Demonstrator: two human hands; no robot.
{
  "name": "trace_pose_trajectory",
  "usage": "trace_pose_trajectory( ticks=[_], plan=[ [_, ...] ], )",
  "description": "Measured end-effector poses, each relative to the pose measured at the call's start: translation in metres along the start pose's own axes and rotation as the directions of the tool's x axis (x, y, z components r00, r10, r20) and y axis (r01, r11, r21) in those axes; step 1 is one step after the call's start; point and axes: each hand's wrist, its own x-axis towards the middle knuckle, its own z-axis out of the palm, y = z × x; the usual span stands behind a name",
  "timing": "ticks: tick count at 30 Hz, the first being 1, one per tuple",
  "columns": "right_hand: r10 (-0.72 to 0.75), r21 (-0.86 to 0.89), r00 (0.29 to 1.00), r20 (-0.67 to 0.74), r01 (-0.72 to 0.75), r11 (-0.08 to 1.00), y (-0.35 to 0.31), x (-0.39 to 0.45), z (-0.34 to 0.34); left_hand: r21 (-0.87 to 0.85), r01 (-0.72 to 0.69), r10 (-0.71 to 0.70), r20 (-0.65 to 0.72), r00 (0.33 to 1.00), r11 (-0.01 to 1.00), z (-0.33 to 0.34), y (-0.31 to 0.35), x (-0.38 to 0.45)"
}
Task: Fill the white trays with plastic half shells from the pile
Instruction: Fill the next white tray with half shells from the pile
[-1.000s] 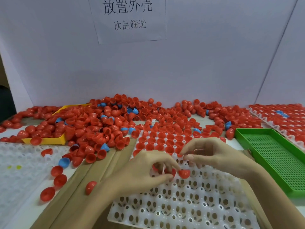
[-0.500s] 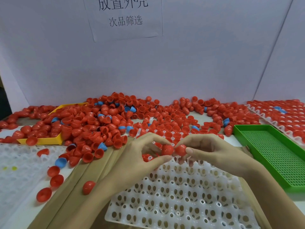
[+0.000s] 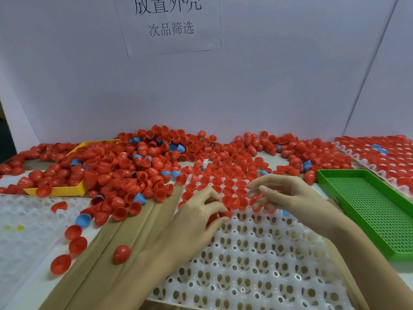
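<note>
Under curled hands (image 3: 225, 209), half-hidden red shells (image 3: 225, 212)

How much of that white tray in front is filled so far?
Only the far rows of the white tray hold red shells. The left hand grips shells at the filled edge; the right hand works beside it. The near rows sit empty, and the pile remains large.

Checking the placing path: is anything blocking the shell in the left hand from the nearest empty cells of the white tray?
Nothing visible. The left hand pinches a red shell right at the tray's filled edge; open cells lie just below it.
</note>
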Motion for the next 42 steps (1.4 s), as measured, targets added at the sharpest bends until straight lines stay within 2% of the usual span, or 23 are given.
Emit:
trace_pose_trajectory(
  ticks=[4,8,10,12,14,15,17,18,19,21,24,26,28,31,34,37,42],
  plan=[
    [0.01,0.034,0.999,-0.032,-0.009,0.999,0.0,0.0,-0.002,0.101,-0.041,0.037,0.044,0.998,0.994,0.003,-0.002,-0.002],
    [0.01,0.036,0.999,-0.045,-0.008,0.999,0.001,0.001,-0.005,0.068,-0.017,0.013,0.066,0.998,0.998,0.003,0.001,-0.002],
    [0.013,0.039,0.998,-0.059,-0.011,0.999,0.002,0.001,-0.006,0.033,0.053,-0.052,-0.028,0.998,0.998,-0.006,-0.005,0.002],
    [0.018,0.04,0.998,-0.067,-0.015,0.999,0.002,0.001,-0.008,0.108,0.152,-0.129,-0.199,0.972,0.982,-0.021,-0.021,0.008],
    [0.021,0.04,0.997,-0.076,-0.018,0.999,0.002,0.0,-0.009,0.229,0.29,-0.198,-0.352,0.915,0.929,-0.04,-0.043,0.009],
    [0.023,0.043,0.997,-0.08,-0.02,0.999,0.002,0.0,-0.009,0.288,0.381,-0.258,-0.385,0.886,0.879,-0.049,-0.056,0.008],
    [0.025,0.045,0.997,-0.079,-0.022,0.999,0.002,0.0,-0.008,0.401,0.565,-0.454,-0.342,0.823,0.721,-0.062,-0.076,0.001],
    [0.025,0.044,0.997,-0.078,-0.021,0.999,0.002,0.0,-0.008,0.45,0.611,-0.533,-0.301,0.791,0.652,-0.066,-0.083,-0.003],
    [0.025,0.044,0.997,-0.079,-0.021,0.999,0.001,0.0,-0.007,0.474,0.622,-0.576,-0.259,0.775,0.624,-0.068,-0.087,-0.006],
    [0.028,0.045,0.996,-0.085,-0.025,0.999,0.0,0.0,-0.007,0.441,0.624,-0.586,-0.238,0.774,0.645,-0.068,-0.087,-0.008],
    [0.031,0.044,0.995,-0.091,-0.027,0.999,-0.001,0.0,-0.008,0.387,0.548,-0.464,-0.294,0.836,0.742,-0.053,-0.08,-0.002],
    [0.028,0.047,0.995,-0.096,-0.023,0.999,0.0,0.0,-0.009,0.315,0.48,-0.404,-0.278,0.871,0.819,-0.039,-0.081,0.011],
    [0.023,0.041,0.995,-0.098,-0.019,0.999,0.002,0.0,-0.01,0.213,0.444,-0.408,-0.193,0.892,0.87,-0.029,-0.084,0.034],
    [0.023,0.057,0.994,-0.105,-0.017,0.998,0.002,0.001,-0.012,0.181,0.394,-0.396,-0.026,0.918,0.901,-0.025,-0.096,0.084],
    [0.033,0.073,0.994,-0.104,-0.026,0.997,0.005,0.001,-0.015,0.352,0.287,-0.352,0.135,0.926,0.891,-0.016,-0.109,0.136],
    [0.032,0.09,0.993,-0.111,-0.022,0.996,0.007,0.002,-0.015,0.561,0.122,-0.318,0.267,0.91,0.819,0.004,-0.123,0.174],
    [0.033,0.11,0.994,-0.106,-0.022,0.994,0.009,0.005,-0.015,0.631,0.027,-0.327,0.365,0.872,0.775,0.036,-0.146,0.214]
  ],
)
